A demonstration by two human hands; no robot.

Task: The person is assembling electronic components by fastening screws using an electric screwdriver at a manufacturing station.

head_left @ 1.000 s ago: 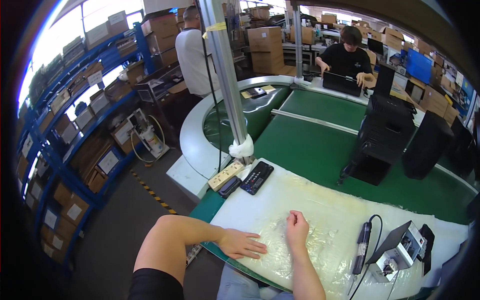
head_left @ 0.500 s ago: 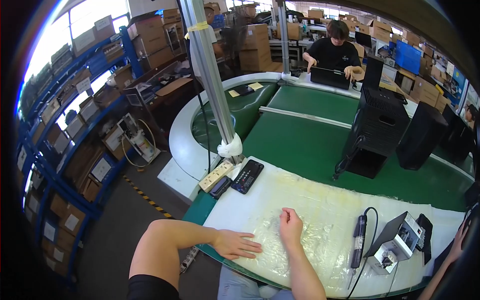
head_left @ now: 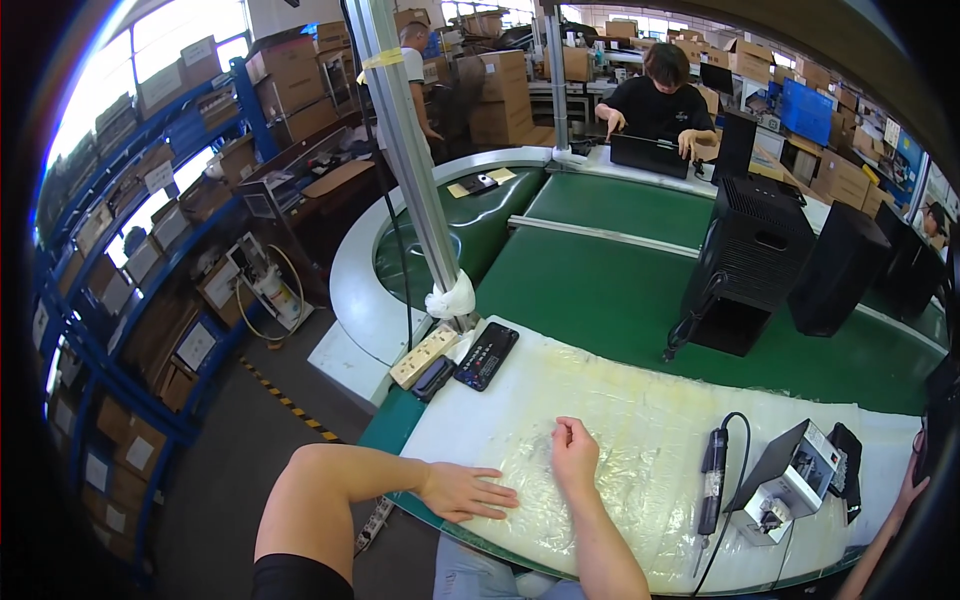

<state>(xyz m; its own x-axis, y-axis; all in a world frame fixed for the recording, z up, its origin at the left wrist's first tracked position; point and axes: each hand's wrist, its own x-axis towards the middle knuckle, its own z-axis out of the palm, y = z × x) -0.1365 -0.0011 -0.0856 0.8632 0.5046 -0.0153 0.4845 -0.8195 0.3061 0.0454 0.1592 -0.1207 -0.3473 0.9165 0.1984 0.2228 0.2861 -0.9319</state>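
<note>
Fingers of the left hand point(head_left: 458, 491) slightly spread, palm down on white plastic-covered mat point(head_left: 640, 440), lower centre to lower right of frame. Right hand point(head_left: 576, 460), lower centre: fingers curled, can't tell if pinching anything. Lower right: corded screwdriver point(head_left: 713, 480), then open metal box point(head_left: 793, 488).

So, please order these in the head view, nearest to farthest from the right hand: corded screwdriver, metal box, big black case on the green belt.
From the right hand:
1. Corded screwdriver, on the white mat, to the hand's right.
2. Metal box, farther right on the same mat.
3. Big black case, beyond the mat on the green belt, ahead and right.
</note>
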